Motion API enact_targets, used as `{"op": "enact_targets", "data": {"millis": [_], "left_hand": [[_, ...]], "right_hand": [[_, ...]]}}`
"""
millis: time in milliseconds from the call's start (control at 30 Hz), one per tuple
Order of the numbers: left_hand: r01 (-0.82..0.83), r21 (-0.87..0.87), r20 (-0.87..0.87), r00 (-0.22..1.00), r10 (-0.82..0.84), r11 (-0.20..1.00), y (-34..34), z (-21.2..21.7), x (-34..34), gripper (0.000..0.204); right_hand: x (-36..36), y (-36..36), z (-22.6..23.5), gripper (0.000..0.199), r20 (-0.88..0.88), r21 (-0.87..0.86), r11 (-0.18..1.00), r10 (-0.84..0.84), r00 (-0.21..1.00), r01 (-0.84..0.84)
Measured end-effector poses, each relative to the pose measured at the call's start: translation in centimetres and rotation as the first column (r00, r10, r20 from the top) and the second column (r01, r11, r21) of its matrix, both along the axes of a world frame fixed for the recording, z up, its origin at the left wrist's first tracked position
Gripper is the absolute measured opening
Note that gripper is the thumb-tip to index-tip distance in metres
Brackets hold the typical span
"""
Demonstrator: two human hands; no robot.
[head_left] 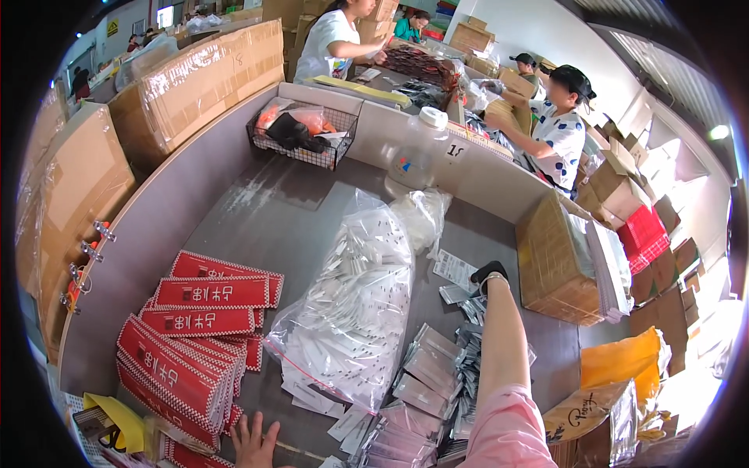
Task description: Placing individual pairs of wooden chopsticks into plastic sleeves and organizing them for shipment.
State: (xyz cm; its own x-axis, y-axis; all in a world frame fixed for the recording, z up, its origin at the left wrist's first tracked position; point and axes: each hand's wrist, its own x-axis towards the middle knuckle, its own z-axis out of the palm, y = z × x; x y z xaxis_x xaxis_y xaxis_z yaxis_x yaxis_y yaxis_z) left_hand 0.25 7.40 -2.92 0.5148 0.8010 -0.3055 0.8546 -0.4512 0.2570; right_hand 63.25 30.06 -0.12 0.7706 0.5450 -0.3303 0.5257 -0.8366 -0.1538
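Note:
My left hand (254, 444) is bare at the lower edge, fingers spread and stretched out, beside a stack of red paper sleeves (175, 363) with checked borders. My right hand (491, 273), in a dark glove, reaches far across the table. It meets the right end of a white printed packet (454, 269); its fingers are too dark to make out. Under and beside my right forearm lie many small silvery packets (470, 343) and flat clear-and-white packets (429, 363). Between my arms lies a large clear zip bag (343, 300) full of slim white packets, some spilling from its lower end.
A wire basket (303, 136) and a big clear plastic jug (413, 152) stand at the back partition. An open carton (558, 261) borders the right side. Tall cartons (207, 86) rise beyond the left wall, with clips (92, 251) on its edge. Co-workers (558, 129) work beyond the partition.

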Motion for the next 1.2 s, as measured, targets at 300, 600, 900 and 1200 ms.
{"op": "enact_targets", "data": {"millis": [300,600,900,1200], "left_hand": [[0.096,0.197,-0.012,0.995,-0.095,0.976,0.1,-0.5,0.1,0.111],[0.434,0.668,-0.504,0.861,-0.061,0.604,0.2,-2.0,-0.5,0.047],[-0.056,-0.112,0.219,0.973,0.080,0.992,0.5,1.3,0.6,0.110],[0.206,-0.324,0.898,0.374,0.231,0.923,-4.9,9.0,6.8,0.063]], "right_hand": [[4.4,1.5,-4.6,0.033,-0.089,0.329,0.943,-0.016,0.996,0.044],[1.7,0.5,-1.5,0.040,-0.294,0.614,0.775,0.052,0.955,0.147],[-7.3,-12.4,14.8,0.033,-0.009,0.925,0.366,0.282,0.959,-0.099],[-30.4,-33.1,16.9,0.029,-0.263,0.948,0.288,0.472,0.842,0.134]]}}
